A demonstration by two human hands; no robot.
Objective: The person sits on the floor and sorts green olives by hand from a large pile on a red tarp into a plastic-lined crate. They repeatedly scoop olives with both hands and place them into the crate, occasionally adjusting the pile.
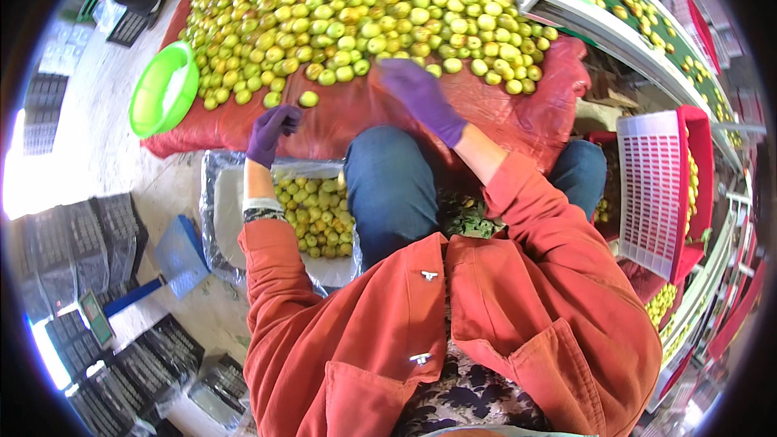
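Note:
A broad heap of small yellow-green fruits, which look like jujubes, covers a red plastic sheet in front of me. My left hand, in a purple glove, is at the sheet's near edge with its fingers curled; any fruit inside it is hidden. One loose fruit lies just to its right. At the heap's near edge is my right hand, also gloved in purple and blurred, so its grip is unclear. Below my left wrist, a plastic-lined crate holds more of the fruits beside my knee.
A lime-green plastic basin leans at the sheet's left edge. On the right are a conveyor carrying fruits and a red-and-white crate. A blue platform scale and stacked black crates occupy the left floor.

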